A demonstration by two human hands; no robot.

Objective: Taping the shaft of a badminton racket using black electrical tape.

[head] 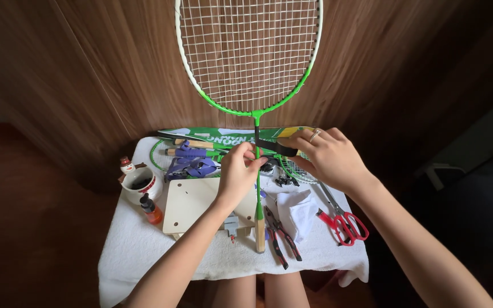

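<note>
A green and white badminton racket (250, 54) stands upright, its bare wooden handle end (260, 231) resting on the white towel (144, 245). My left hand (236, 174) pinches the thin green shaft just below the head. My right hand (326, 157), with a ring on one finger, holds a black strip of grip tape (278, 147) stretched against the shaft.
On the towel lie red-handled scissors (343, 222), dark pliers (279, 234), a folded white cloth (300, 208), a pale wooden board (192, 205), a small orange bottle (151, 211), a snowman mug (138, 182), purple tools (192, 162) and a green racket cover (223, 136). Wood-panelled wall behind.
</note>
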